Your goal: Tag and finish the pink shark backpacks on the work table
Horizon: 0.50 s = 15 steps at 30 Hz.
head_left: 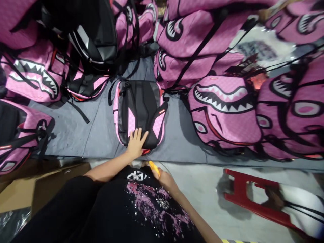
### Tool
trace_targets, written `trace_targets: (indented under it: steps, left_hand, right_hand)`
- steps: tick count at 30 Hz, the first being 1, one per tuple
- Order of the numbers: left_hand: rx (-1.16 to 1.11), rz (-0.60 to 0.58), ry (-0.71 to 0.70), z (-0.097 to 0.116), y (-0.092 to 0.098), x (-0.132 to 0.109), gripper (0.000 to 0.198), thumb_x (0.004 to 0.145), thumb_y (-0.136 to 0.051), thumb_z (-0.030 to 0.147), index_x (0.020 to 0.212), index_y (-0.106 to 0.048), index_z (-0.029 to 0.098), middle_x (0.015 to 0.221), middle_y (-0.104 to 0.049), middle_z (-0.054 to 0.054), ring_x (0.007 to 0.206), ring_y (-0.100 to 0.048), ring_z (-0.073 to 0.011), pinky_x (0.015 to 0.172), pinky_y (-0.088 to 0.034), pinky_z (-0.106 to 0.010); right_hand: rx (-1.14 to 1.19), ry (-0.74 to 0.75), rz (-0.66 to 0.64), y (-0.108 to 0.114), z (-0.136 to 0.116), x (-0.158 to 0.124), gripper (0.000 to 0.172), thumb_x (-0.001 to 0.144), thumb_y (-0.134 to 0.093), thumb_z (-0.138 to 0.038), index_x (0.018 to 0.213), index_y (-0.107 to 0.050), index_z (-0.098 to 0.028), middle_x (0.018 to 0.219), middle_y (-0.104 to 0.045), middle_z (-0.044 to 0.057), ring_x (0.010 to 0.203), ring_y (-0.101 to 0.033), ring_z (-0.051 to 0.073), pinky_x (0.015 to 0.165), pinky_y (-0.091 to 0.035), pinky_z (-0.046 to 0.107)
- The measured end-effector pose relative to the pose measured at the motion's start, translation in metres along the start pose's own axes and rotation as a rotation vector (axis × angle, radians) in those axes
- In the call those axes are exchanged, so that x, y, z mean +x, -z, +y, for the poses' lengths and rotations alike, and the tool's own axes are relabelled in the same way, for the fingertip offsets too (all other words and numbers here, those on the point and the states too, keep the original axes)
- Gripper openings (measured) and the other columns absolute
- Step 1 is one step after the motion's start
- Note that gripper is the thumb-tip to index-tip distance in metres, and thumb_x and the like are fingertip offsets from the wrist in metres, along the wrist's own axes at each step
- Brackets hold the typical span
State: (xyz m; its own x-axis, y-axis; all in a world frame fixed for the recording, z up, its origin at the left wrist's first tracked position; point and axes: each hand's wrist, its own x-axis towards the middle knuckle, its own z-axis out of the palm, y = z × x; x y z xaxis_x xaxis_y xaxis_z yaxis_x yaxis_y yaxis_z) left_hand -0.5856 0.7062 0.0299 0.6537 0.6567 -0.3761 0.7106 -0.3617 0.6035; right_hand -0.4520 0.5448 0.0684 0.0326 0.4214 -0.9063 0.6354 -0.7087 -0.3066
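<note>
A pink and black backpack (138, 111) lies on the grey-covered table with its black padded back and shoulder straps facing up. My left hand (136, 144) rests flat on the backpack's near end, fingers stretched out and slightly apart. Close to my body, below the table edge, my right hand (164, 178) is closed around a small yellow tool (154, 168). Its working end is hidden, so I cannot make out its exact kind.
Pink backpacks with shark-mouth prints (225, 111) are stacked on the right. More backpacks (34, 76) and a black one (98, 33) crowd the left and back. A red stool (260, 199) stands on the floor at right, a cardboard box (37, 189) at lower left.
</note>
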Motion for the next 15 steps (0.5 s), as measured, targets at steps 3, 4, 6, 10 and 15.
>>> trace_targets:
  steps: [3,4,6,10,15]
  left_hand:
    - [-0.136,0.012,0.097,0.003,-0.016,0.023,0.076,0.069,-0.067,0.013,0.143,-0.048,0.01,0.162,-0.011,-0.02,0.151,0.006,-0.0394,0.117,0.009,-0.062]
    - [-0.235,0.026,0.114,0.005,-0.018,0.03,0.072,0.069,-0.066,0.013,0.14,-0.052,0.01,0.162,-0.016,-0.02,0.151,0.002,-0.0392,0.118,0.009,-0.061]
    - [-0.396,0.056,0.13,0.009,-0.016,0.041,0.066,0.067,-0.066,0.013,0.133,-0.059,0.011,0.156,-0.032,-0.021,0.15,-0.015,-0.041,0.12,0.005,-0.06]
    - [-0.489,0.165,0.168,0.026,0.019,0.067,0.041,0.071,-0.067,0.018,0.111,-0.072,0.013,0.129,-0.062,-0.023,0.135,-0.044,-0.0435,0.118,-0.018,-0.056]
    - [-0.952,0.628,0.209,0.05,0.062,0.083,0.04,0.076,-0.072,0.034,0.111,-0.07,0.016,0.12,-0.069,-0.013,0.13,-0.051,-0.0346,0.112,-0.036,-0.044]
  right_hand:
    - [0.027,-0.011,0.028,-0.001,0.001,0.004,0.045,0.099,-0.032,-0.046,0.112,-0.063,-0.017,0.094,-0.073,0.013,0.09,-0.069,0.025,0.069,-0.041,0.029]
    - [0.037,-0.016,0.045,-0.001,0.002,0.005,0.047,0.099,-0.029,-0.045,0.114,-0.063,-0.016,0.095,-0.073,0.013,0.09,-0.069,0.026,0.068,-0.042,0.029]
    - [0.059,-0.011,0.073,0.0,0.002,0.004,0.049,0.1,-0.025,-0.046,0.115,-0.062,-0.016,0.095,-0.073,0.013,0.091,-0.069,0.025,0.067,-0.042,0.029]
    - [0.122,0.08,0.212,0.005,-0.001,-0.003,0.05,0.098,-0.024,-0.046,0.118,-0.058,-0.016,0.094,-0.073,0.012,0.09,-0.069,0.025,0.068,-0.044,0.028]
    - [0.212,0.266,0.476,0.013,-0.003,-0.01,0.06,0.091,-0.025,-0.054,0.123,-0.055,-0.012,0.086,-0.072,0.016,0.079,-0.07,0.029,0.068,-0.047,0.032]
